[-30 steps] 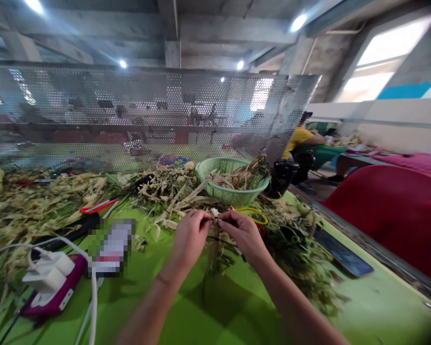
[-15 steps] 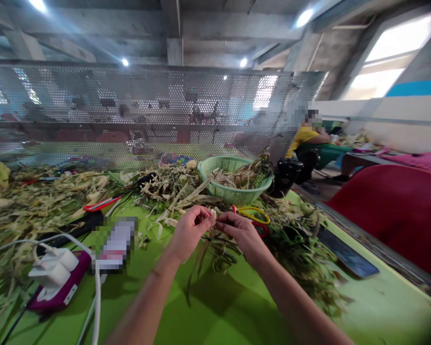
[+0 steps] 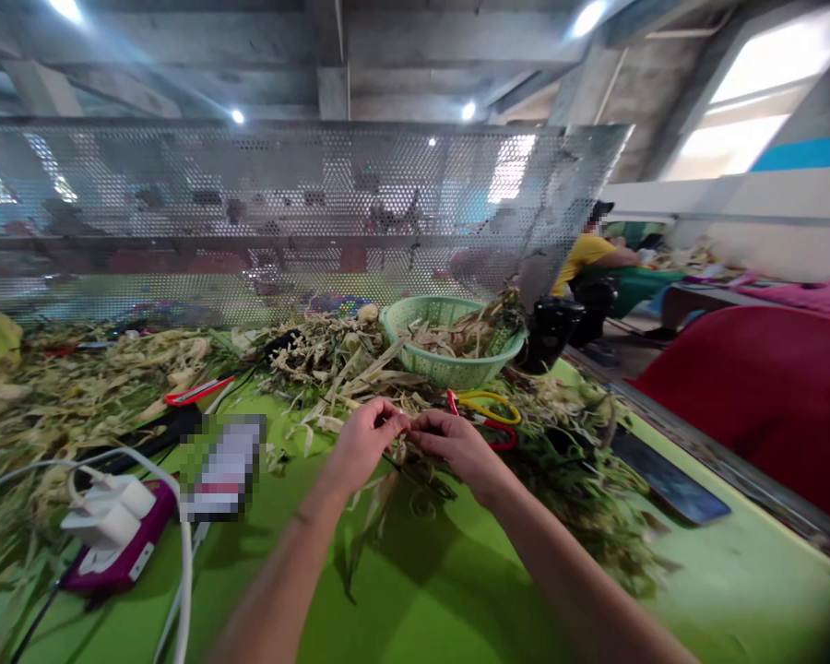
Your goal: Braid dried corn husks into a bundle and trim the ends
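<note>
My left hand and my right hand meet above the middle of the green table. Both are closed, with thumb and fingers pinched together on a bundle of dried plant strands. Its long dry ends hang below my fingertips toward the tabletop; the part inside the pinch is mostly hidden. Just past my right hand lie scissors with yellow and red handles. Behind my hands a light green plastic basket holds more dried plant pieces.
Dried plant heaps cover the left and back, greener stems the right. A red utility knife, a blurred-out phone, a purple power strip with white cable and a dark phone lie around. A perforated metal screen stands behind.
The hanging strands have swung and spread to the left below my hands, and paler strips now show. The pale bit above my fingertips is no longer visible. Both hands stay nearly in place.
</note>
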